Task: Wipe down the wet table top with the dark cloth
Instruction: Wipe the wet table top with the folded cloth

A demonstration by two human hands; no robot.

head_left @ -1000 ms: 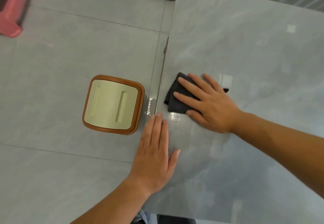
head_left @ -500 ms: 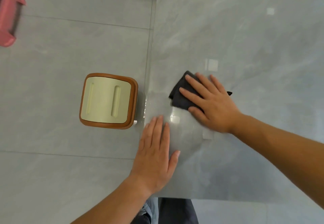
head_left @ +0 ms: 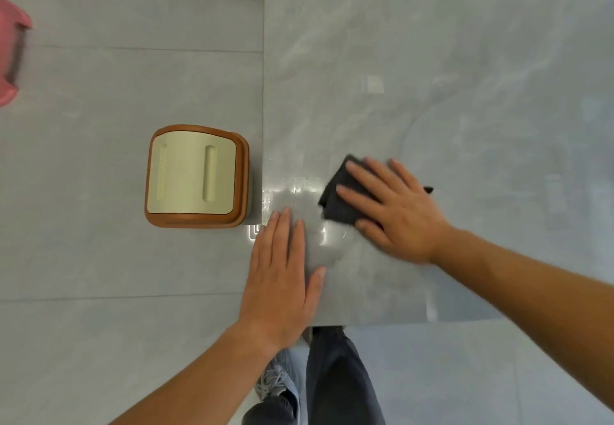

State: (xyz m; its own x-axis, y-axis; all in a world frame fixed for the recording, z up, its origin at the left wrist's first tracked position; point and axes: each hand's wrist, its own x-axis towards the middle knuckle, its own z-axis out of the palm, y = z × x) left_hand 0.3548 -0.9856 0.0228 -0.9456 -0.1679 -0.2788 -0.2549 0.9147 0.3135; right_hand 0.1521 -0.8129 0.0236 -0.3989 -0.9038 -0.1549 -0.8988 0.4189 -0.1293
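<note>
A grey marbled table top (head_left: 432, 58) fills the right of the view, with wet shiny patches near its left edge. A folded dark cloth (head_left: 339, 201) lies on it close to that edge. My right hand (head_left: 395, 208) presses flat on the cloth, fingers spread and pointing left, covering most of it. My left hand (head_left: 282, 278) lies flat on the table's near left corner, palm down, fingers together, holding nothing. A wet sheen lies between the two hands.
A stool with a cream seat and brown rim (head_left: 196, 177) stands on the tiled floor just left of the table edge. A pink plastic stool (head_left: 10, 55) is at the far left. My legs and a shoe (head_left: 275, 388) show below the table's near edge.
My right hand has slid the cloth to the right, away from the table's left edge. My left hand has stayed flat at the corner. The camera has tilted, showing more floor and my legs.
</note>
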